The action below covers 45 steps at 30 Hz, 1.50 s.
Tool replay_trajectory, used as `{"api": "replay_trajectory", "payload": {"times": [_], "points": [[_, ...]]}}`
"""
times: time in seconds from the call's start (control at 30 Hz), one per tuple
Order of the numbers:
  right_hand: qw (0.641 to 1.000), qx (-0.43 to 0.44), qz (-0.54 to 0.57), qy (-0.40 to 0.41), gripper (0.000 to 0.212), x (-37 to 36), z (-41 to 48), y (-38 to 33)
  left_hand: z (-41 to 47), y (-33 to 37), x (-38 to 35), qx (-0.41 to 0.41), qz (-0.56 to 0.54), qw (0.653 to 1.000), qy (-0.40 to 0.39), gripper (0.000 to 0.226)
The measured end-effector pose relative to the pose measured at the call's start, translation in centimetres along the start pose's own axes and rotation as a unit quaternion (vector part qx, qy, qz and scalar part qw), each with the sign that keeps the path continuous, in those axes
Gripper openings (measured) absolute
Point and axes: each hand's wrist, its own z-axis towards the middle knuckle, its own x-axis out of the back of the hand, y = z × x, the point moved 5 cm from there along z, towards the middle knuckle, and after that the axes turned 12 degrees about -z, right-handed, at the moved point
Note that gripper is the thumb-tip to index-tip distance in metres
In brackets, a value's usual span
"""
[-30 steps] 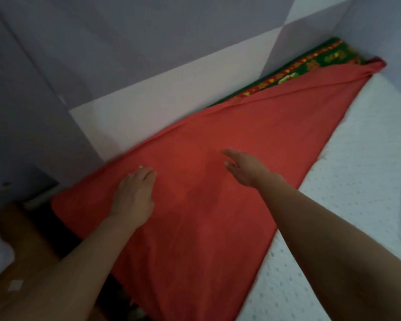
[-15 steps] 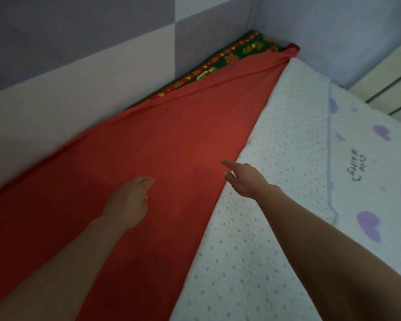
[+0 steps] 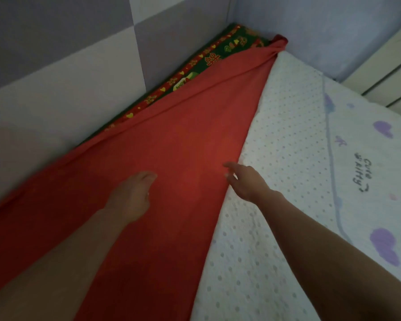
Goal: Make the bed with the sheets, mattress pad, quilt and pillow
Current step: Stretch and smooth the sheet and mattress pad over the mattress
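A red sheet (image 3: 171, 140) lies in a long wedge along the left side of the bed, its far end bunched in the corner. My left hand (image 3: 132, 195) rests flat on it, fingers together. My right hand (image 3: 245, 181) hovers at the sheet's right edge with fingers apart, holding nothing. Right of the sheet lies the white dotted mattress pad (image 3: 276, 158). Beside that is a white cover with purple hearts (image 3: 380, 181) and printed writing. A green and red patterned cloth (image 3: 206, 59) shows between the sheet and the wall.
Grey and white wall panels (image 3: 67, 77) run close along the bed's left side. A bluish wall (image 3: 333, 31) closes the far end. A pale slatted board (image 3: 384, 72) stands at the upper right.
The view has swung right along the bed, away from the floor and foot end. Both hands stay over the red sheet, with the right one now at its edge.
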Motion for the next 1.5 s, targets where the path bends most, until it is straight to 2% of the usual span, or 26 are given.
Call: {"api": "replay_trajectory", "payload": {"times": [0.1,0.23,0.37,0.47,0.57,0.7,0.8,0.93,1.03,1.17,1.23,1.33,1.43,1.5], "points": [[1.0,0.001,-0.003,0.011,0.042,0.4,5.6,-1.4,4.7,-2.1,1.9,0.018,0.013,1.0,0.014,0.062],[0.999,0.016,-0.003,0.035,0.039,1.2,12.9,-3.9,10.1,-4.4,5.4,0.046,0.03,0.994,0.095,0.062],[0.998,0.034,-0.011,0.056,0.037,2.1,19.6,-7.1,13.9,-6.5,8.3,0.087,0.048,0.982,0.16,0.039],[0.995,0.053,-0.016,0.079,0.034,2.7,23.5,-9.8,15.3,-8.1,9.0,0.111,0.05,0.979,0.162,0.027],[0.991,0.079,-0.042,0.101,0.032,3.1,26.5,-12.5,15.8,-8.9,9.3,0.098,0.043,0.98,0.167,0.027],[0.986,0.093,-0.051,0.126,0.043,3.1,28.8,-15.0,15.8,-9.0,9.6,0.079,0.037,0.977,0.193,0.018],[0.978,0.099,-0.133,0.128,0.045,3.7,29.6,-15.7,15.7,-9.0,9.9,0.059,0.027,0.971,0.228,0.012],[0.955,0.07,-0.233,0.167,0.032,5.3,29.8,-15.4,15.6,-9.1,10.2,0.035,0.028,0.969,0.241,0.006],[0.962,0.024,-0.169,0.214,0.022,6.9,30.1,-15.0,15.4,-9.0,10.5,0.023,0.07,0.967,0.246,0.017],[0.953,0.046,0.005,0.3,0.003,9.8,31.1,-18.3,15.4,-9.3,12.7,0.043,0.025,0.953,0.3,0.014],[0.948,0.047,0.044,0.311,0.004,9.8,31.8,-19.1,15.4,-9.2,13.2,0.042,0.029,0.949,0.31,0.013],[0.956,0.061,0.082,0.276,0.01,7.4,32.9,-18.7,15.2,-8.9,11.3,0.033,0.087,0.953,0.29,0.025],[0.98,0.076,0.133,0.127,0.026,3.2,33.5,-18.4,14.9,-9.8,7.3,-0.004,0.099,0.961,0.259,0.036],[0.988,0.069,0.127,0.047,0.036,1.2,33.8,-18.0,14.7,-10.7,5.6,-0.002,0.095,0.969,0.229,0.048]]}}
